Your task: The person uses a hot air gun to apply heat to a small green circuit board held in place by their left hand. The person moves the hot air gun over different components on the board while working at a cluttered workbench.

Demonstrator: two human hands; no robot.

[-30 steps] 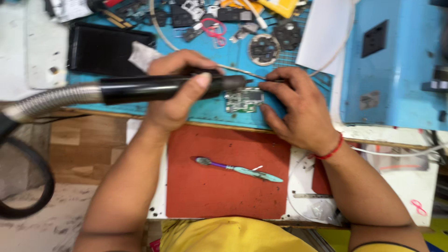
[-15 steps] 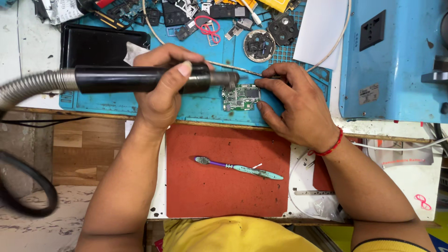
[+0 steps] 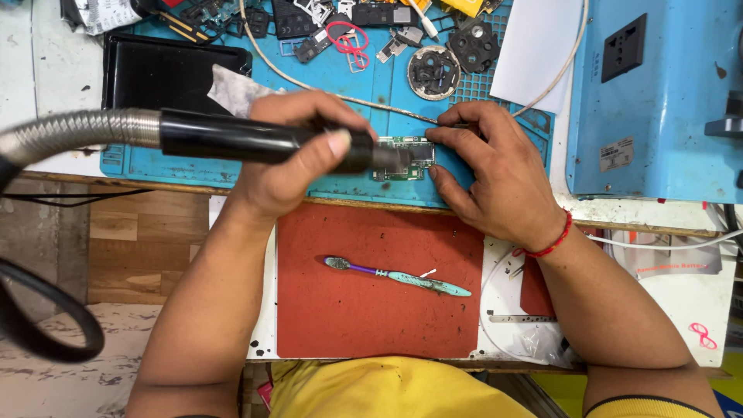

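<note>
My left hand (image 3: 298,159) grips a black hot-air handpiece (image 3: 240,139) with a ribbed metal hose (image 3: 70,135) running off to the left. Its nozzle tip points at a small green circuit board (image 3: 409,159) lying on the blue work mat (image 3: 340,77). My right hand (image 3: 491,174) rests on the mat just right of the board, fingertips touching its edge, pinching a thin metal tool that looks like tweezers (image 3: 445,122). A red thread band circles the right wrist.
A toothbrush (image 3: 395,276) lies on a red mat (image 3: 371,286) near me. A black tray (image 3: 166,73), small parts, a round metal piece (image 3: 432,72), and a white cable (image 3: 309,85) crowd the far mat. A blue box with a socket (image 3: 658,101) stands right.
The handpiece and my left hand have stayed over the board while the view shifted slightly; the nozzle tip now sits closer over the board's left part. My right hand keeps its place.
</note>
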